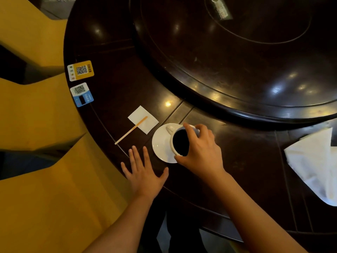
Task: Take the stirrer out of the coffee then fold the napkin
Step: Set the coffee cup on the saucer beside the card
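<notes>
A white cup of black coffee stands on a white saucer on the dark round table. My right hand grips the cup from the right, thumb and fingers around its rim. A thin wooden stirrer lies on the table left of the saucer, its far end resting on a small white folded napkin. My left hand lies flat on the table near its edge, fingers spread, holding nothing, just below the stirrer and saucer.
A raised dark turntable fills the table's middle. Two QR-code cards, one yellow and one blue, sit at the left rim. A large white cloth napkin lies at the right. Yellow seats surround the table's left side.
</notes>
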### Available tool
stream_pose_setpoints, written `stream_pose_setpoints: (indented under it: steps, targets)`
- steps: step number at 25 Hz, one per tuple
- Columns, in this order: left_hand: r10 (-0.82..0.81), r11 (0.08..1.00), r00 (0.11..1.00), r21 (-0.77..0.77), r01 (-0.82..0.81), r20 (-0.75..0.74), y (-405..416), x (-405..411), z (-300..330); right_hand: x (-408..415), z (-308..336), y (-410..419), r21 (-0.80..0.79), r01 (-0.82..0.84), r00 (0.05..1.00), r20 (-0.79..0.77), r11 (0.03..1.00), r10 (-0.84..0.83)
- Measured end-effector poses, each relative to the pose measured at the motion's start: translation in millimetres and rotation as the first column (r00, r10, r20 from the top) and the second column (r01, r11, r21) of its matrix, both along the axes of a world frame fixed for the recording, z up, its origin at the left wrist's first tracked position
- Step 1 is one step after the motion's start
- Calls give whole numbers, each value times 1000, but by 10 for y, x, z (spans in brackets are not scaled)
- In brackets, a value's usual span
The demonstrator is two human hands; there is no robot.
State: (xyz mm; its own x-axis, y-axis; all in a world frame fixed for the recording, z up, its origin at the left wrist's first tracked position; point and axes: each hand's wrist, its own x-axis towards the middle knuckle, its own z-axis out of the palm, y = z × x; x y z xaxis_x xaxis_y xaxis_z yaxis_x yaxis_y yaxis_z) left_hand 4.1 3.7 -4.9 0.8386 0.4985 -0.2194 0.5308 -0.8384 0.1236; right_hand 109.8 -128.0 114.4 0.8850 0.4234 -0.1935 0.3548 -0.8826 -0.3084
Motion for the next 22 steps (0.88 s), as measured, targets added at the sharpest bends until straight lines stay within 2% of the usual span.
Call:
stream_pose_setpoints:
  steps: [8, 16, 22]
  targets:
    - [10, 1000, 1000, -9, -10, -12, 4, 7, -14, 81, -193, 272, -74, -104, 995, -16, 992, 103]
    - [9, 1000, 1000, -18, -9, -4, -7, 12, -8, 118, -229, 336, -131, -100, 994, -46, 986, 95]
    - [5, 1000, 1000, -24, -5, -11, -8, 17, 3, 120, -242, 398, -98, -86, 994, -71, 991, 80]
